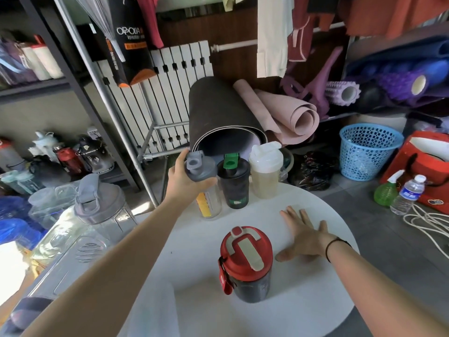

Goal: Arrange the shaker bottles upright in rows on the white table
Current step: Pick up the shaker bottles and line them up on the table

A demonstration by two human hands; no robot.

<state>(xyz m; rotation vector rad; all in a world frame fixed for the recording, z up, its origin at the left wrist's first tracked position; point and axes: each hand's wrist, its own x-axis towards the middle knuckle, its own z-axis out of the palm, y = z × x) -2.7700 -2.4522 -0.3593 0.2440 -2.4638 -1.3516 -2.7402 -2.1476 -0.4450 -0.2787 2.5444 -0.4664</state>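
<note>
My left hand (184,177) grips the grey lid of a clear shaker bottle with a yellow label (210,203), which stands upright at the far left of the round white table (303,295). To its right in the same row stand a black bottle with a green cap (234,183) and a pale bottle with a white lid (265,171). Nearer to me stands a dark bottle with a red lid (246,263). My right hand (305,235) lies flat on the table, fingers spread, right of the red-lidded bottle and holding nothing.
Clear bottles with grey lids (97,205) lie piled at my left. Rolled mats (226,115) lean behind the table. A blue basket (366,152), a green spray bottle (386,190), a water bottle (408,194) and a rope (427,222) sit on the floor at right.
</note>
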